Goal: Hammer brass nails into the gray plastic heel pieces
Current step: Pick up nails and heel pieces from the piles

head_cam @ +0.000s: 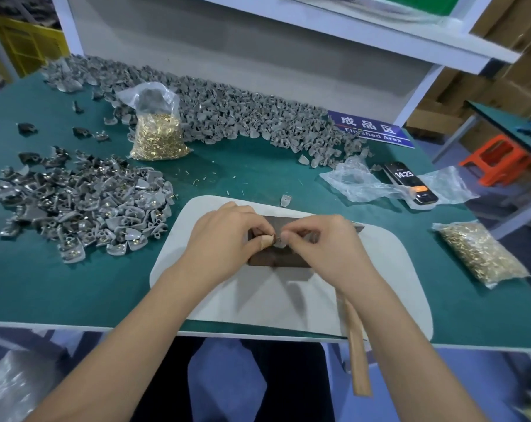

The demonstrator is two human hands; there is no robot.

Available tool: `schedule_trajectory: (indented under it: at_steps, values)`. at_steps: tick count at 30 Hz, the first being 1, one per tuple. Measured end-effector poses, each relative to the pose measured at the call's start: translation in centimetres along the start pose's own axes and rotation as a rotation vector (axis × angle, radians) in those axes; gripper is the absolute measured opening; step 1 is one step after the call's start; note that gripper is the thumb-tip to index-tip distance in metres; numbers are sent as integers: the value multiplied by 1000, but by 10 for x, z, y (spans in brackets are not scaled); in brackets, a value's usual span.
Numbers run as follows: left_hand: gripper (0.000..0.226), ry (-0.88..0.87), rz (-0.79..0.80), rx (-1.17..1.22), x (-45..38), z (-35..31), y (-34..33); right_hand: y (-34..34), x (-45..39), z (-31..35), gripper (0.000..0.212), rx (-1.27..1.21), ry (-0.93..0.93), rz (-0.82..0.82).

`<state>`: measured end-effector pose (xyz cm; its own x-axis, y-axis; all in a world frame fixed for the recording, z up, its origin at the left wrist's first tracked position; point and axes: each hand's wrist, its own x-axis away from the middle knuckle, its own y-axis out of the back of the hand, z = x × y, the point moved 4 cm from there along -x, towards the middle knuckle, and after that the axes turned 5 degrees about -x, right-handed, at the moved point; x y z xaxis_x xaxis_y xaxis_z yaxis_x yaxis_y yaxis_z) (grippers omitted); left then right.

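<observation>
Both hands meet over a dark metal block (276,257) that sits on a pale gray mat (288,300) at the near edge of the green desk (258,166). The left hand (224,236) has its fingers curled in, thumb pressed toward a small gray heel piece (278,243) on the block. The right hand (322,242) pinches at the same spot with thumb and forefinger; something tiny sits between the fingertips, too small to name for sure. A wooden hammer handle (357,354) pokes out from under the right forearm and hangs over the near edge of the desk.

Toward the left edge lies a heap of heel pieces with brass nails already in them (84,208). Along the far edge runs a long bank of plain gray heel pieces (242,114). An open bag of brass nails (157,132) stands in front of that bank, and a second bag of nails (480,254) lies near the right edge. A phone (410,182) rests on crumpled clear plastic (361,184) near the far right corner, just below a blue sign (370,129)
</observation>
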<state>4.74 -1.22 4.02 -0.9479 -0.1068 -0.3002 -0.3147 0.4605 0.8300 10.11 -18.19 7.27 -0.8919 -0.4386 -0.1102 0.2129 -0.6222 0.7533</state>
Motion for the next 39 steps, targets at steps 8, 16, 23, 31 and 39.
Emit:
schedule_trajectory:
  at_steps: [8, 16, 23, 31, 39]
  values:
    - [7, 44, -98, -80, 10, -15, -7, 15, 20, -98, 32, 275, -573, -28]
    - [9, 65, -132, -110, 11, -19, -11, 33, 37, -74, 5, -119, -203, -64]
    - [7, 63, -146, -92, 13, -18, -10, 27, 51, -23, 26, 164, -67, -40]
    - [12, 55, -101, -174, 9, -19, -7, 22, 57, -3, 30, 247, -20, -91]
    - [17, 72, -73, -197, 7, -20, -6, 22, 58, 1, 30, 267, -15, -108]
